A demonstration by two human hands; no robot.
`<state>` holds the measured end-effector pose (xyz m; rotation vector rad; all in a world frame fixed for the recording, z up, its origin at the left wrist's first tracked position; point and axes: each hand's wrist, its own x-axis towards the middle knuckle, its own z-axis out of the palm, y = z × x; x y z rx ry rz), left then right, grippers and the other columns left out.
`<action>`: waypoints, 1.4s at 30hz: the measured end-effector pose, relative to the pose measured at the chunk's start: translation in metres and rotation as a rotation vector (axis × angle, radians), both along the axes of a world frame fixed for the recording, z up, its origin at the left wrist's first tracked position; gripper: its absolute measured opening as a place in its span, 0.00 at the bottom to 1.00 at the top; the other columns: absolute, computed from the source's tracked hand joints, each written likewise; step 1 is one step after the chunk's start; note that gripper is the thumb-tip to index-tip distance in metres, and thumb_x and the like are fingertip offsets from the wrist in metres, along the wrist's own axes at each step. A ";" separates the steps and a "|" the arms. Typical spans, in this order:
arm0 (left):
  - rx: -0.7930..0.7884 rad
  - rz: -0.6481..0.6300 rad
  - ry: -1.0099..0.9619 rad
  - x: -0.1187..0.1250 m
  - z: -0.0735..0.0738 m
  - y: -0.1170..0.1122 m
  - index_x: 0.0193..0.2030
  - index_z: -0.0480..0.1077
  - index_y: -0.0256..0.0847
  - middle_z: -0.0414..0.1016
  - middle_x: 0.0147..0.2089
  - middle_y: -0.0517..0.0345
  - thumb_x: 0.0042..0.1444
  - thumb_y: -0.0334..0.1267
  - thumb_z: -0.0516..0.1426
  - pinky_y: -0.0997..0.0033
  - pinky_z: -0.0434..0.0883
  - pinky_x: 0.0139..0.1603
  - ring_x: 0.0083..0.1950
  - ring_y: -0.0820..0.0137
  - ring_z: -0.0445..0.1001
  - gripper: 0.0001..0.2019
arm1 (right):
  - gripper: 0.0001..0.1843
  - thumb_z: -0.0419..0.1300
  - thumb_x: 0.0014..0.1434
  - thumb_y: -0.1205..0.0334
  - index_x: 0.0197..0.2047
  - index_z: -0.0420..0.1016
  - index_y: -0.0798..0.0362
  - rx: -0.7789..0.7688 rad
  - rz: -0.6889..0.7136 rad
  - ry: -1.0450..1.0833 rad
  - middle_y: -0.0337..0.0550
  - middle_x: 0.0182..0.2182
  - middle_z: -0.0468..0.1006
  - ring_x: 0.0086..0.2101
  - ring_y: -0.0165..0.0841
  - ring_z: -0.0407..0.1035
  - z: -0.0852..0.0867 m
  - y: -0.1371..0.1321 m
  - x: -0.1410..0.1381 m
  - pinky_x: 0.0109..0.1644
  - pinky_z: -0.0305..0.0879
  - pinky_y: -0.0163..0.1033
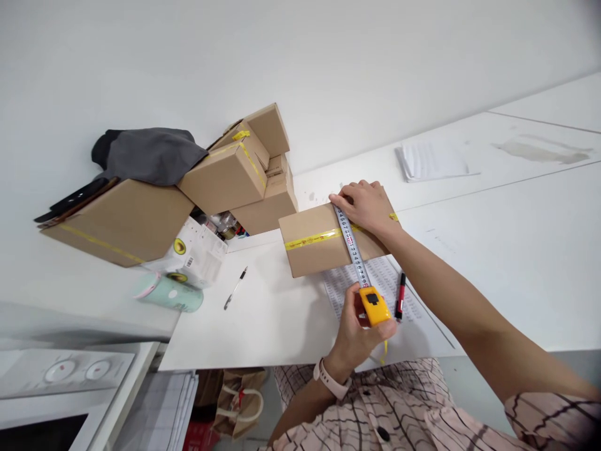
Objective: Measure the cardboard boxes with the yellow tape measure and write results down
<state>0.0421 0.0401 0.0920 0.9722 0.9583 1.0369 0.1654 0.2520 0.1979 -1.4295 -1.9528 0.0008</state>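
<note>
A small cardboard box (314, 247) sealed with yellow tape lies on the white table (263, 326) in front of me. My right hand (369, 207) presses the end of a measuring tape's blade (352, 247) flat on the box's far edge, fingers closed on it. My left hand (357, 332) grips the yellow tape measure case (374, 307) at the near side, with the blade stretched across the box top. A printed sheet (375, 288) lies under the box's near edge. A red pen (400, 295) rests on it beside the case.
Several taped cardboard boxes (230, 175) are stacked at the back left, with a dark cloth (150, 153) on one. A white carton (195, 254), a mint green bottle (171, 294) and a black pen (235, 287) lie nearby. Papers (429, 161) sit far right.
</note>
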 end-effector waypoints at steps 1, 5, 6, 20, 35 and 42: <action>0.012 0.003 -0.036 -0.003 -0.001 -0.003 0.63 0.58 0.46 0.72 0.57 0.48 0.44 0.43 0.73 0.62 0.75 0.48 0.47 0.63 0.76 0.42 | 0.30 0.42 0.73 0.43 0.34 0.77 0.49 0.000 -0.002 -0.020 0.50 0.37 0.82 0.41 0.44 0.68 0.000 0.000 0.000 0.48 0.53 0.50; 0.140 0.059 -0.071 -0.022 0.001 -0.018 0.65 0.55 0.48 0.71 0.61 0.46 0.43 0.41 0.74 0.60 0.74 0.53 0.54 0.59 0.76 0.45 | 0.33 0.40 0.73 0.41 0.35 0.79 0.50 0.059 -0.027 -0.082 0.51 0.38 0.82 0.42 0.44 0.66 -0.004 -0.012 -0.001 0.48 0.52 0.50; 0.170 0.083 -0.036 -0.028 0.002 -0.022 0.65 0.56 0.48 0.71 0.62 0.46 0.43 0.41 0.73 0.60 0.74 0.54 0.55 0.59 0.75 0.45 | 0.32 0.42 0.73 0.40 0.35 0.79 0.50 0.093 -0.045 -0.087 0.51 0.39 0.82 0.42 0.45 0.66 -0.008 -0.019 0.000 0.48 0.52 0.50; 0.195 -0.124 0.607 -0.055 -0.022 -0.056 0.68 0.58 0.42 0.75 0.59 0.46 0.40 0.46 0.72 0.56 0.77 0.55 0.54 0.56 0.77 0.48 | 0.15 0.53 0.72 0.54 0.52 0.79 0.46 0.212 0.033 0.452 0.46 0.45 0.83 0.44 0.40 0.73 -0.082 -0.179 0.027 0.50 0.59 0.50; 0.327 -0.351 0.749 -0.048 -0.012 -0.053 0.71 0.57 0.46 0.71 0.67 0.46 0.39 0.49 0.75 0.50 0.76 0.62 0.63 0.52 0.75 0.54 | 0.24 0.47 0.73 0.46 0.34 0.76 0.50 -0.290 0.273 0.563 0.42 0.27 0.77 0.27 0.32 0.72 -0.120 -0.253 0.031 0.31 0.67 0.37; 0.892 0.121 0.717 -0.066 0.015 -0.040 0.70 0.56 0.42 0.73 0.60 0.43 0.53 0.48 0.69 0.55 0.79 0.55 0.58 0.56 0.77 0.43 | 0.25 0.46 0.71 0.43 0.31 0.70 0.49 -0.453 -0.172 0.349 0.42 0.25 0.76 0.28 0.35 0.71 -0.163 -0.234 0.045 0.32 0.61 0.39</action>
